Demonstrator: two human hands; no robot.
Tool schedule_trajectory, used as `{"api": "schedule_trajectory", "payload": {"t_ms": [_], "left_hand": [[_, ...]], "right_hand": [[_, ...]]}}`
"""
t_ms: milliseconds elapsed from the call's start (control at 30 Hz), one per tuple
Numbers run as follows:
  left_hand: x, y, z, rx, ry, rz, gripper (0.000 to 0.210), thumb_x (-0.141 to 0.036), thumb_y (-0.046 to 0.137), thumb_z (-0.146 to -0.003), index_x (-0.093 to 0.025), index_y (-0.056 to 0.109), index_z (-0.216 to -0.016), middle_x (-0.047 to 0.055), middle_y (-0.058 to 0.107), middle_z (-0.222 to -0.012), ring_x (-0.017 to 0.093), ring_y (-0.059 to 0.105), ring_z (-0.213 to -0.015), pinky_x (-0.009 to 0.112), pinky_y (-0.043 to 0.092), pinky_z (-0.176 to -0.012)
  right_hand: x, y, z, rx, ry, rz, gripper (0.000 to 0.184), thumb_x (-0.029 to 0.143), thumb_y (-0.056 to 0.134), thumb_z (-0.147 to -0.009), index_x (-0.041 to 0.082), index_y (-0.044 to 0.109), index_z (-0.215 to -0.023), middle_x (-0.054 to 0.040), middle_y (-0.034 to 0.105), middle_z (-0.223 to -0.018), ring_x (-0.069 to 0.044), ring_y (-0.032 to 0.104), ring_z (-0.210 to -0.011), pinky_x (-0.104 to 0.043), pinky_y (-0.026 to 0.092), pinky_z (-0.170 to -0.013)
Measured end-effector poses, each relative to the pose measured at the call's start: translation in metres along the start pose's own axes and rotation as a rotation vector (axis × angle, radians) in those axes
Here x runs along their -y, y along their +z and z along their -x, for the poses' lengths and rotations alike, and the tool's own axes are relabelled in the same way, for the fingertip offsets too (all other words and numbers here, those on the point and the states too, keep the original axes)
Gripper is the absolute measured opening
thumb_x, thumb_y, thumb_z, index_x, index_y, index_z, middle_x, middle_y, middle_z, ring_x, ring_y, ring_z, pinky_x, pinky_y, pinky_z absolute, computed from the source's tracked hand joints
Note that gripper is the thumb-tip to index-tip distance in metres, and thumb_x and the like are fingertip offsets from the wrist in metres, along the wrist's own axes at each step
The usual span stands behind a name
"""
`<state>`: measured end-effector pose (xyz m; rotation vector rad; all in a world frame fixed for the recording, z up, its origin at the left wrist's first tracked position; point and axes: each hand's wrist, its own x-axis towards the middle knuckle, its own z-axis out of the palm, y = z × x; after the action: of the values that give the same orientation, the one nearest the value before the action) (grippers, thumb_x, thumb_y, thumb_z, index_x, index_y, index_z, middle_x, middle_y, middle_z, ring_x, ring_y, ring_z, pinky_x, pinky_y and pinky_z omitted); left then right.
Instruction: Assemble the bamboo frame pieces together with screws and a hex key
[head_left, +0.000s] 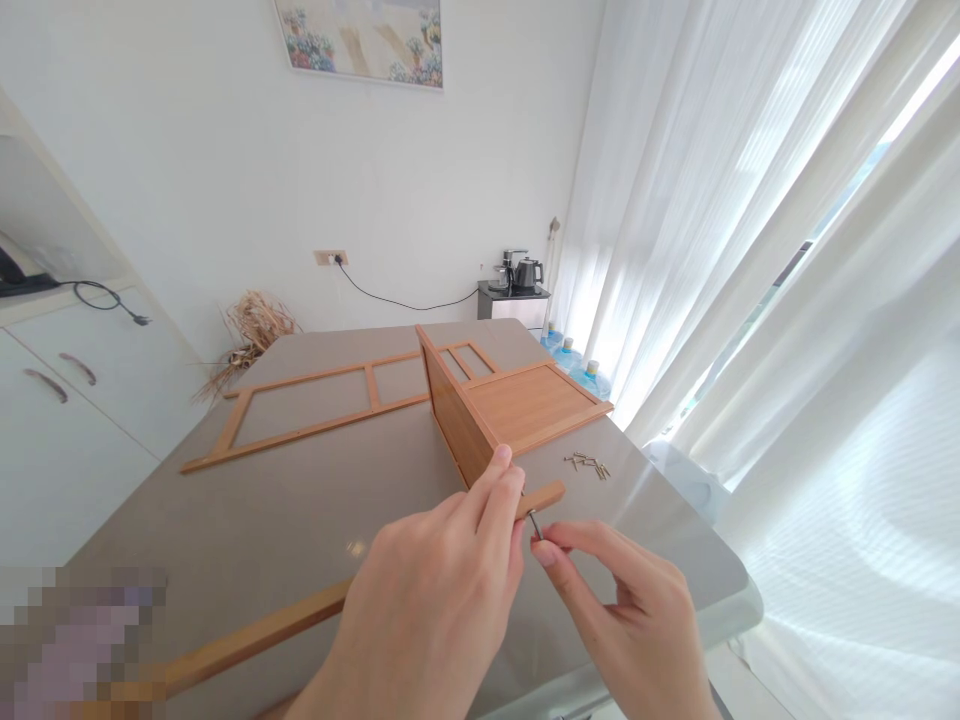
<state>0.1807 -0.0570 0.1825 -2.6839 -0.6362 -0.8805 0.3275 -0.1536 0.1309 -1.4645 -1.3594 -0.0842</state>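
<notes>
My left hand [442, 560] is closed around a long wooden rail [259, 632], close to where an upright wooden panel [457, 415] meets it. The hand hides that joint. One end of the rail [547, 496] sticks out past my fingers. At this end my right hand [619, 600] pinches a thin grey metal rod that looks like a hex key [537, 528] between thumb and forefinger. Its upper tip is at the underside of the rail, by a small shiny head. Beyond my hands, several brass-coloured screws [589, 463] lie loose on the table.
A flat wooden panel frame [540, 400] and a ladder-like wooden frame [300, 430] lie on the grey table [360, 500]. Curtains [675, 200] and water bottles [591, 377] border its right side; dried stalks [259, 325] stand at left. A pixelated patch covers the lower left corner.
</notes>
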Motion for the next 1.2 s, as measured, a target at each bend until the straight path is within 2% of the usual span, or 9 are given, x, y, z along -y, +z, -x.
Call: {"api": "schedule_trajectory", "payload": {"t_ms": [167,367,433,600,800,1033,1200], "left_hand": [[0.000,0.000,0.000,-0.001,0.001,-0.018,0.031,-0.009,0.044,-0.096,-0.012,0.060,-0.123,0.006,0.070,-0.133,0.019,0.078,-0.078,0.034,0.051,-0.042],[0.000,-0.001,0.000,0.015,-0.013,-0.003,0.031,-0.010,0.047,-0.097,-0.013,0.060,-0.125,0.005,0.069,-0.136,0.019,0.078,-0.081,0.034,0.055,-0.045],[0.000,-0.001,0.000,0.020,-0.014,-0.002,0.032,-0.010,0.048,-0.096,-0.013,0.060,-0.125,0.005,0.068,-0.136,0.020,0.078,-0.082,0.034,0.056,-0.045],[0.000,-0.001,0.001,0.036,-0.013,-0.002,0.032,-0.010,0.049,-0.096,-0.013,0.060,-0.125,0.005,0.067,-0.138,0.020,0.078,-0.083,0.035,0.057,-0.046],[0.000,0.000,0.001,0.056,-0.019,-0.006,0.032,-0.009,0.050,-0.095,-0.014,0.060,-0.125,0.005,0.067,-0.139,0.021,0.078,-0.084,0.034,0.058,-0.047],[0.000,0.000,0.000,0.022,-0.019,-0.003,0.031,-0.010,0.049,-0.095,-0.014,0.061,-0.124,0.005,0.068,-0.136,0.019,0.078,-0.082,0.032,0.056,-0.045],[-0.001,-0.001,-0.001,0.040,-0.018,-0.010,0.032,-0.008,0.049,-0.094,-0.013,0.062,-0.122,0.006,0.067,-0.137,0.020,0.078,-0.079,0.033,0.056,-0.044]], "right_hand": [[0.002,0.005,0.000,0.001,-0.061,-0.018,0.009,0.016,0.064,-0.095,0.024,0.068,-0.092,0.0047,0.072,-0.079,-0.008,0.065,-0.063,-0.015,0.053,-0.060],[-0.005,0.005,-0.005,-0.090,-0.363,0.094,0.026,-0.002,0.062,-0.089,0.019,0.066,-0.104,-0.0028,0.070,-0.081,-0.014,0.064,-0.069,-0.027,0.052,-0.062],[-0.009,0.004,-0.006,-0.090,-0.424,0.118,0.030,-0.003,0.063,-0.087,0.017,0.066,-0.108,-0.0046,0.071,-0.084,-0.016,0.064,-0.072,-0.030,0.052,-0.063],[-0.012,0.003,-0.005,-0.065,-0.414,0.118,0.028,-0.004,0.062,-0.087,0.017,0.066,-0.106,-0.0052,0.071,-0.086,-0.016,0.065,-0.074,-0.032,0.052,-0.065],[-0.013,0.003,-0.003,-0.053,-0.442,0.161,0.032,-0.005,0.064,-0.087,0.016,0.066,-0.112,-0.0070,0.071,-0.090,-0.018,0.066,-0.079,-0.033,0.052,-0.068],[-0.011,0.005,-0.004,-0.102,-0.444,0.154,0.028,-0.002,0.062,-0.089,0.017,0.066,-0.109,-0.0057,0.072,-0.086,-0.017,0.067,-0.077,-0.032,0.053,-0.065],[-0.012,0.004,-0.002,-0.094,-0.462,0.178,0.030,-0.003,0.065,-0.087,0.015,0.067,-0.110,-0.0065,0.073,-0.086,-0.018,0.068,-0.079,-0.033,0.054,-0.067]]}}
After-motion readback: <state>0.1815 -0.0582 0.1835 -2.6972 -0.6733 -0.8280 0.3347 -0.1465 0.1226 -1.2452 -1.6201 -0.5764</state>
